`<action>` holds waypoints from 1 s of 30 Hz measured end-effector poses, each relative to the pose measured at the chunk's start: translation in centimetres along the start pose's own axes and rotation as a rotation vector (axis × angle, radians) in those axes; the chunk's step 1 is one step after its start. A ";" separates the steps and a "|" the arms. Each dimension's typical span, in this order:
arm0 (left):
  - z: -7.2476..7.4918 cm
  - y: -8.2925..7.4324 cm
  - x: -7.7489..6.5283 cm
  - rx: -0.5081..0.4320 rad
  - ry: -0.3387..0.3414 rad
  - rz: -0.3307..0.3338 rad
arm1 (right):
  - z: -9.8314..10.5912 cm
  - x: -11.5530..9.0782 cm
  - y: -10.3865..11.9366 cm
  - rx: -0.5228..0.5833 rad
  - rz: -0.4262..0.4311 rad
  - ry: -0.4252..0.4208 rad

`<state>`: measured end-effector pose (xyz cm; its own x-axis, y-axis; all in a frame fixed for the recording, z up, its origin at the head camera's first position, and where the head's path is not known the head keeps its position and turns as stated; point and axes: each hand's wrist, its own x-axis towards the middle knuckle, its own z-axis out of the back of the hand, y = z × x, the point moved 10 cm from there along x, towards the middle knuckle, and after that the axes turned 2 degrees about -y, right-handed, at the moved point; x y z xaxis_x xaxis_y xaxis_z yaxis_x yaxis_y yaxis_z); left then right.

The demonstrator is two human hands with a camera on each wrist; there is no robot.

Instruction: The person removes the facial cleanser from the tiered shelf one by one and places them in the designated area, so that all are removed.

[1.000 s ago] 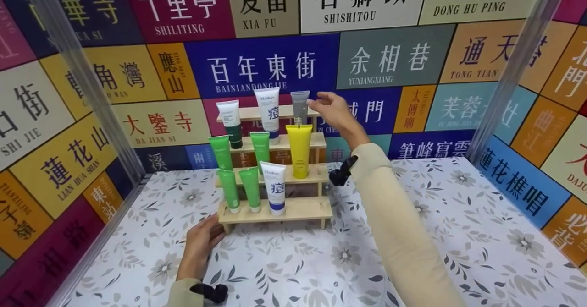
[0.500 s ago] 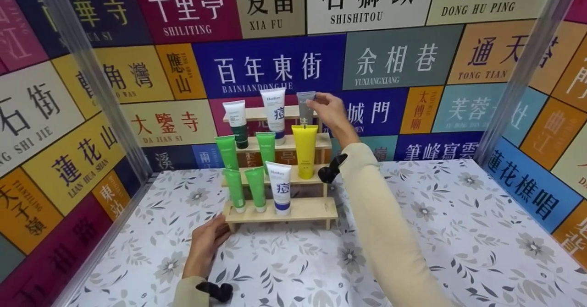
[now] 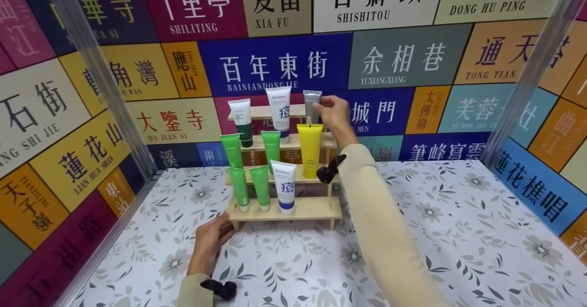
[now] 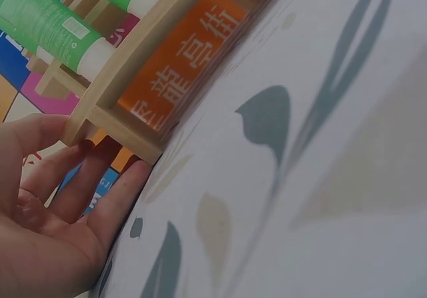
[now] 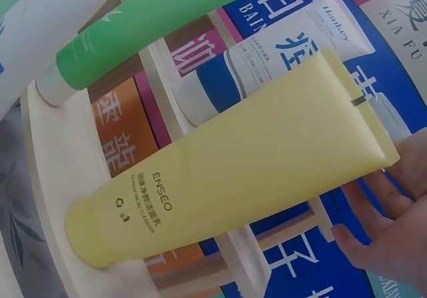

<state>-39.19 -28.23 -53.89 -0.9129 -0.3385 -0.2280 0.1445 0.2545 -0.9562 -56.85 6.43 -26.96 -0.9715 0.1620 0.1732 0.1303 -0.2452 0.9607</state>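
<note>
In the head view, my right hand [image 3: 334,113] pinches the right side of a small grey tube [image 3: 312,101] on the tiered wooden rack's [image 3: 316,210] top-filled step. The right wrist view shows that tube mostly hidden behind a large yellow facial cleanser tube [image 5: 220,171]. My left hand [image 3: 212,239] grips the rack's lower left end, thumb on the board and fingers by the leg [image 4: 127,135]. Beside the grey tube stand a white tube with blue lettering [image 3: 279,110] and a white-and-green tube [image 3: 242,121].
Lower steps carry several green tubes [image 3: 260,188] and another white-and-blue tube [image 3: 285,185]. The rack stands on a floral-patterned table cover [image 3: 293,261]. Behind it rises a wall of coloured sign panels [image 3: 279,64], with clear corner posts [image 3: 523,68] at the sides.
My right fingers have come in over the grey tube's right edge from beside it. The left hand stays at the rack's end, while the whole head view shifts slightly.
</note>
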 end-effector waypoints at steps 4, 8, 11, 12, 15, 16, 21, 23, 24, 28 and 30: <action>-0.1 -0.1 0.1 -0.008 -0.008 0.002 | 1.0 0.0 0.0 0.039 0.043 -0.033; 0.1 0.1 0.3 0.007 -0.015 0.019 | 2.1 -0.3 0.5 0.056 0.097 -0.055; 0.2 0.3 0.4 0.027 -0.011 0.028 | 3.3 -0.5 1.0 0.050 0.128 -0.056; 0.2 0.3 0.4 0.032 -0.010 0.028 | 3.7 -0.6 1.1 0.052 0.137 -0.053; 0.1 0.3 0.4 0.035 -0.009 0.029 | 5.0 -0.9 1.3 0.059 0.166 -0.043; 0.0 0.2 0.4 0.035 -0.007 0.027 | 5.6 -1.0 1.4 0.068 0.174 -0.040; 0.1 -0.1 0.3 0.016 -0.006 0.014 | 8.1 -2.0 0.8 0.108 0.167 0.001; 0.2 -0.1 0.3 0.008 -0.011 0.014 | 9.0 -2.5 0.1 0.101 0.152 0.022; 0.2 -0.1 0.2 0.007 -0.010 0.012 | 9.4 -2.7 -0.2 0.095 0.144 0.029; 0.1 0.1 0.2 0.012 -0.016 0.016 | 11.0 -3.5 -1.4 0.066 0.124 0.045; 0.0 0.2 0.2 0.020 -0.010 0.016 | 11.6 -3.9 -2.1 0.073 0.114 0.055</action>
<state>-39.35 -28.21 -54.12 -0.9068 -0.3432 -0.2449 0.1666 0.2420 -0.9559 -51.07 17.40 -27.12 -0.9587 0.0842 0.2715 0.2523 -0.1881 0.9492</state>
